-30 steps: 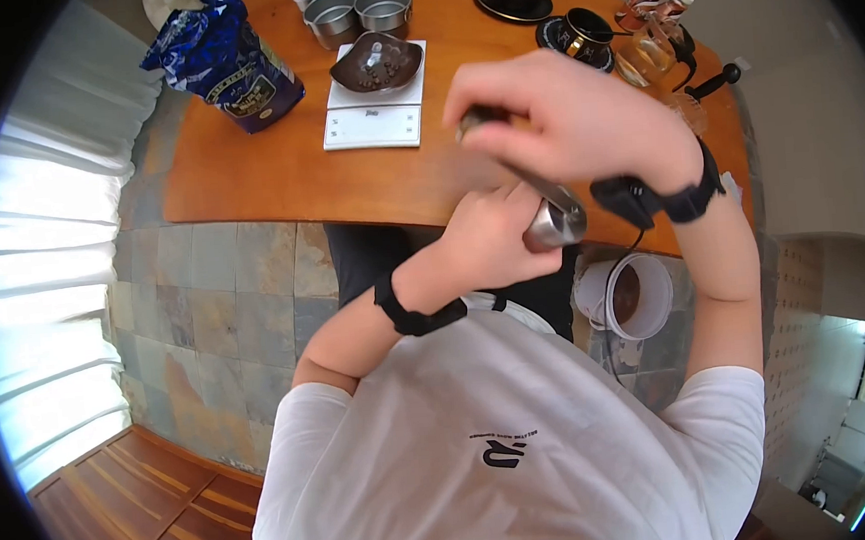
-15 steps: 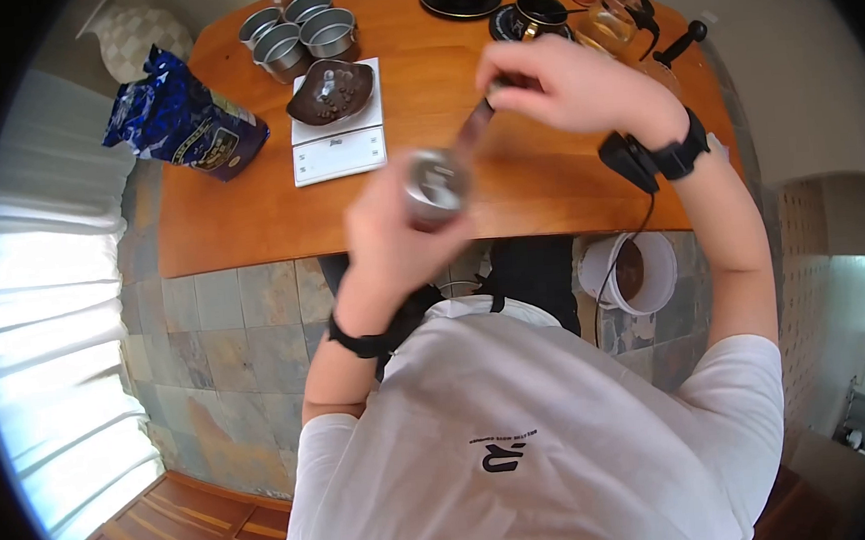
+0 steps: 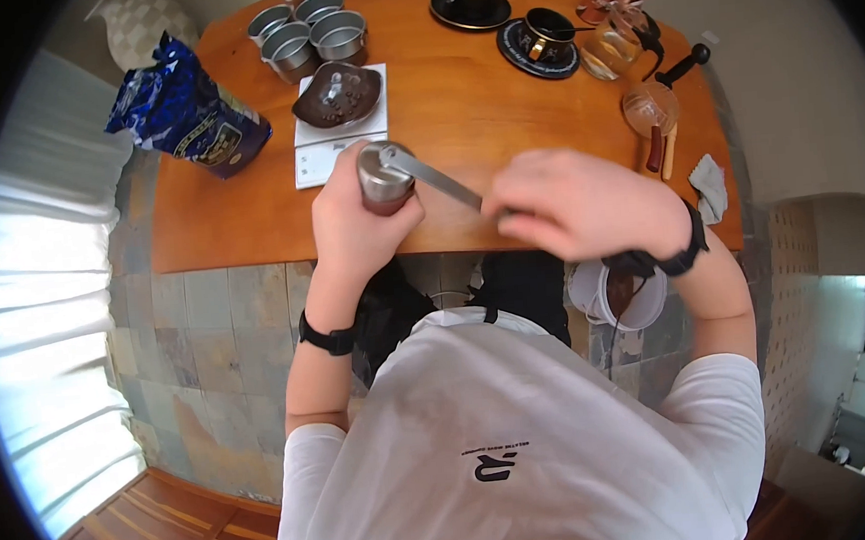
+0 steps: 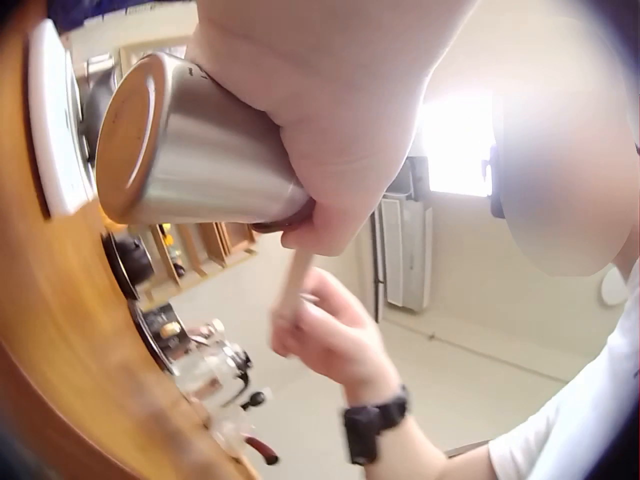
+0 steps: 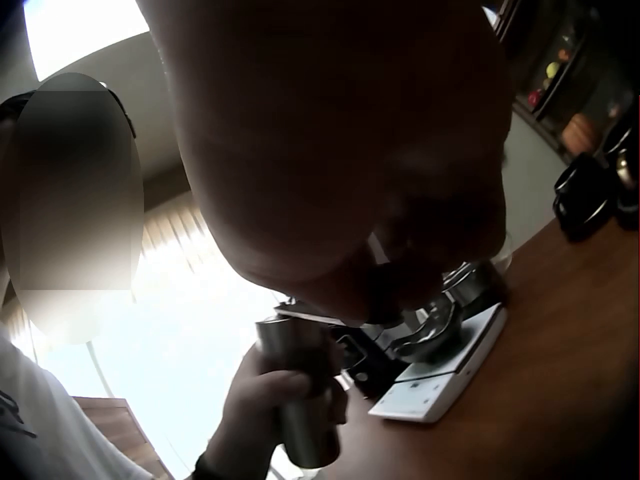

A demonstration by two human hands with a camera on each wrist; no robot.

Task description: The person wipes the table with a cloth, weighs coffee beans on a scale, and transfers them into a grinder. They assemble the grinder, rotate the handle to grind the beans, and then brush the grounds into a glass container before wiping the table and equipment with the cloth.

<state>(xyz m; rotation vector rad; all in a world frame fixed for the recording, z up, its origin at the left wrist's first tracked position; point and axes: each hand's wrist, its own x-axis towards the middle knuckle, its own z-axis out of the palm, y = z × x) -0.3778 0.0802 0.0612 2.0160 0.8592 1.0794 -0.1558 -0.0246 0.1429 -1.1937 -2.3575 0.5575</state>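
Observation:
A silver hand coffee grinder [image 3: 386,176] stands roughly upright in the grip of my left hand [image 3: 347,221], held above the table's front edge. In the left wrist view the steel body [image 4: 215,160] shows with its round base towards the table. From its top a flat metal crank [image 3: 442,183] reaches right. My right hand [image 3: 578,205] curls round the knob at the crank's end, which its fingers mostly hide. Just beyond the grinder lies a white scale [image 3: 317,165] bearing a dark leaf-shaped dish [image 3: 325,102] with a few coffee beans.
A blue coffee bag [image 3: 197,126] and several metal cups [image 3: 289,51] stand left and back. Two black cups on saucers [image 3: 549,36], a glass pot [image 3: 610,52], a strainer [image 3: 650,109] and a cloth [image 3: 710,190] are on the right. A white bucket [image 3: 646,305] sits below the table edge.
The grinder and left hand have moved left, towards the scale. The right hand has swung the crank round and now sits lower, nearer the table's front edge. The head view has shifted.

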